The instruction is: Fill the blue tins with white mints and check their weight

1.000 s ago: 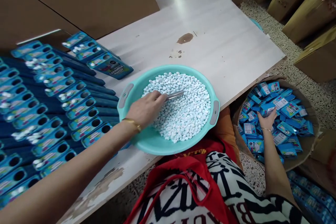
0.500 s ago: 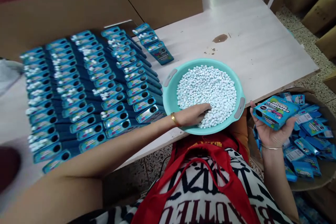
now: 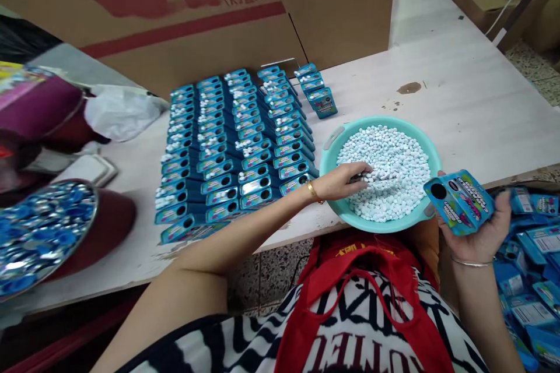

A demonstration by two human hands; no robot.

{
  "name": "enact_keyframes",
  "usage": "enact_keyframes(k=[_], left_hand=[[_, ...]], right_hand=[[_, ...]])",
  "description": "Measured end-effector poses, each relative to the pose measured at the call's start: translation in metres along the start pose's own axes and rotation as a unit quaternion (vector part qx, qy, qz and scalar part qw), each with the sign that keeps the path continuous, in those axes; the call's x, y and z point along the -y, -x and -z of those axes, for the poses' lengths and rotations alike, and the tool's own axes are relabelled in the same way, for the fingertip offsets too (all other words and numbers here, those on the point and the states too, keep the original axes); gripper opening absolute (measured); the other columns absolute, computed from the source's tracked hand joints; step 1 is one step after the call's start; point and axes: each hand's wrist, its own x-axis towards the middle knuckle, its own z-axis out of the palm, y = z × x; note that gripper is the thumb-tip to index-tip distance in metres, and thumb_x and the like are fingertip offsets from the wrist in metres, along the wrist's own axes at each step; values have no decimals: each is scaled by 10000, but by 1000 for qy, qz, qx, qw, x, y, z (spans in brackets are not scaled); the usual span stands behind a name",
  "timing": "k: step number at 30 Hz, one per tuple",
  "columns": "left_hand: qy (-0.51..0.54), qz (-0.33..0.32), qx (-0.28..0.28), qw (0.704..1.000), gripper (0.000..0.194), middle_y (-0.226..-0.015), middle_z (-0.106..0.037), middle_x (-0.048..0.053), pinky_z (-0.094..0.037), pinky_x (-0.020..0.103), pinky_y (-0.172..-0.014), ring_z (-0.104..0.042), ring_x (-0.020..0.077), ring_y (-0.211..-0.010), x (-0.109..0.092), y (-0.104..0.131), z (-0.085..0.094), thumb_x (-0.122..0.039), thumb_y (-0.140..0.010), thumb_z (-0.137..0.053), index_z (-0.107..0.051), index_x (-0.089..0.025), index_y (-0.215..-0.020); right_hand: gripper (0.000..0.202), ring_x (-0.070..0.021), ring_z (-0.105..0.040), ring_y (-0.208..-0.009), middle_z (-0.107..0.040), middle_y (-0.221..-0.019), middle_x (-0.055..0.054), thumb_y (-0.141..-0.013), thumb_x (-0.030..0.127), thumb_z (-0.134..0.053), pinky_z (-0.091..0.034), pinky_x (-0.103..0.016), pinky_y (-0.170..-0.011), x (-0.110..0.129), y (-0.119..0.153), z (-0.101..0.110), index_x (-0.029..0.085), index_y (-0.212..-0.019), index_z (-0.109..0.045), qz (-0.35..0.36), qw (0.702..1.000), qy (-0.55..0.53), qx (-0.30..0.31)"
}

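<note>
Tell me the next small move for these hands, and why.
I'd probably have the left hand raise the metal tool toward the blue box: the tool sits among small white sweets in the bowl, while the right hand holds the box beside the rim, dark round hole showing.

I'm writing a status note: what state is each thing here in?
Left hand: closed on metal tool
Right hand: holding box
Held box: tilted, hole open
Bowl: upright, part full
Table boxes: in rows, visible holes open
Box pile: jumbled
Bag: crumpled
Red tub: well filled
</note>
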Motion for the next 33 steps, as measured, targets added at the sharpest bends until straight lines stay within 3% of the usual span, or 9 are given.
enact_keyframes(k=[3,5,10,14,20,26,29,32,33], left_hand=[[4,-6,-25,1000,301,-964,-638,63,-457,268,-719,-551,135,-770,-5,4,7,-344,-920,-550,-564,-148,-1148],[-1,-17,-42,999,289,-949,-637,56,-451,256,-705,-549,127,-763,-16,8,18,-351,-928,-547,-571,-148,-1133],[-49,-52,-48,996,261,-990,-662,56,-452,248,-760,-583,131,-841,-54,16,56,-332,-944,-542,-578,-155,-1133],[-116,-52,10,992,216,-1004,-673,62,-443,244,-761,-588,135,-849,-77,7,76,-269,-933,-539,-588,-147,-1104],[-301,23,129,944,298,-995,-677,92,-400,259,-671,-592,161,-801,-116,-20,90,-174,-883,-525,-570,-132,-1174],[-421,36,144,895,354,-952,-677,88,-387,257,-642,-604,155,-773,-162,-27,92,-54,-875,-453,-577,-160,-1190],[-413,51,109,903,264,-855,-653,61,-367,241,-620,-578,134,-724,-159,-21,97,-67,-880,-458,-627,-157,-1063],[-317,76,38,945,99,-710,-573,20,-332,234,-591,-497,107,-635,-132,-15,92,-210,-885,-556,-630,-143,-884],[-246,84,15,965,153,-668,-535,3,-317,232,-576,-461,97,-605,-119,-15,84,-284,-882,-590,-615,-141,-835]], right_hand=[[280,-174,-735,-833,-764,-947,-23,-789,294,-651,-631,-300,-684,-4,-9,-2,180,-1039,-702,-10,998,-7,-55],[257,-143,-733,-787,-767,-913,-7,-786,220,-637,-623,-246,-659,-9,-14,-3,163,-1028,-702,-12,997,-15,-73],[198,-113,-725,-727,-769,-881,15,-784,202,-645,-608,-193,-611,-22,-20,-14,167,-969,-704,-23,994,-23,-104],[177,-116,-719,-699,-767,-866,21,-781,206,-651,-606,-201,-573,-34,-17,-26,175,-947,-704,-63,992,-22,-110],[217,-123,-723,-737,-767,-928,18,-763,207,-693,-610,-219,-584,-47,-15,-32,187,-978,-694,-65,993,-13,-102],[212,-137,-732,-763,-772,-911,-5,-856,275,-583,-627,-261,-634,-45,-17,-36,170,-995,-705,-73,993,-34,-92],[230,-133,-729,-771,-770,-895,-15,-869,262,-540,-622,-252,-645,-44,-18,-35,157,-989,-706,-70,992,-53,-94],[241,-131,-721,-804,-763,-923,-13,-871,267,-541,-617,-250,-661,-47,-18,-35,160,-1018,-700,-44,993,-60,-92],[250,-134,-718,-840,-758,-964,-12,-873,283,-550,-616,-256,-680,-50,-17,-36,171,-1044,-694,-29,994,-58,-83]])
